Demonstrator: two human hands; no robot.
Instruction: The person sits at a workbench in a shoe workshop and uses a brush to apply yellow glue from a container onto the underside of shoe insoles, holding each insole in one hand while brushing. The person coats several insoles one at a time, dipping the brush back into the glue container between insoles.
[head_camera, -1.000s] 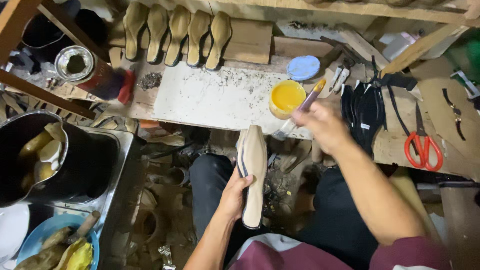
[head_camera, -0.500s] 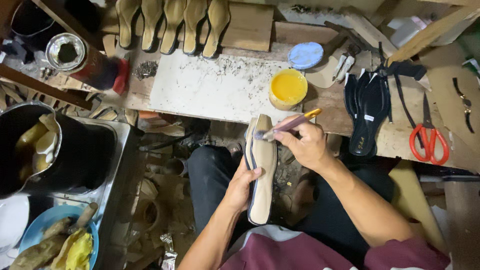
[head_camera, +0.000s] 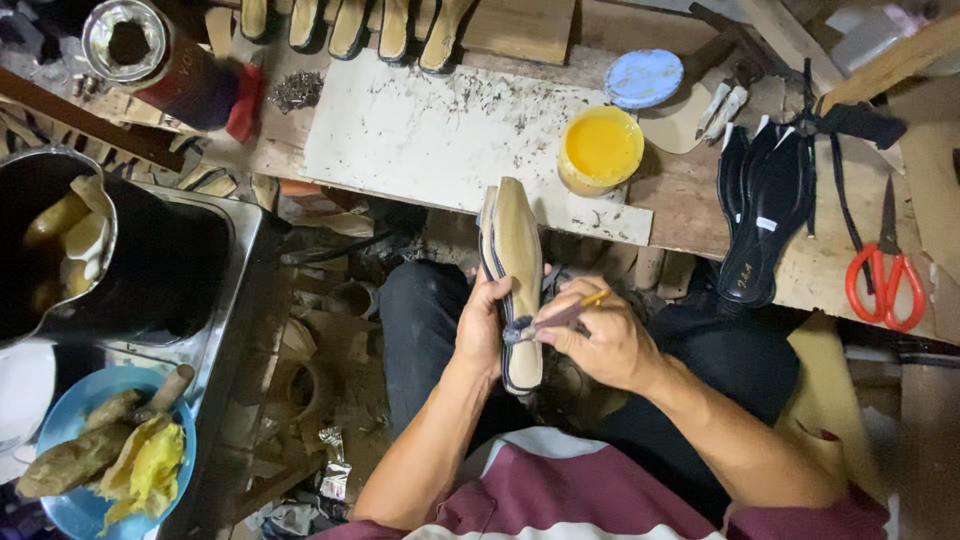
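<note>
Left hand (head_camera: 483, 325) gripping tan shoe sole (head_camera: 515, 275), right hand (head_camera: 600, 340) pinching small brush (head_camera: 555, 317) against its edge, yellow glue pot (head_camera: 600, 150) on bench beyond

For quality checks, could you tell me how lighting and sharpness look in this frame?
Head view: even light on the white board and yellow pot; left hand, right hand and sole sharp; floor under the bench dark; black pot loses detail; edges bend slightly.

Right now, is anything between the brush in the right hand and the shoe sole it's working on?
Nothing visible. The right hand holds the thin brush with its tip against the edge of the tan shoe sole, which the left hand grips from the other side.
</note>
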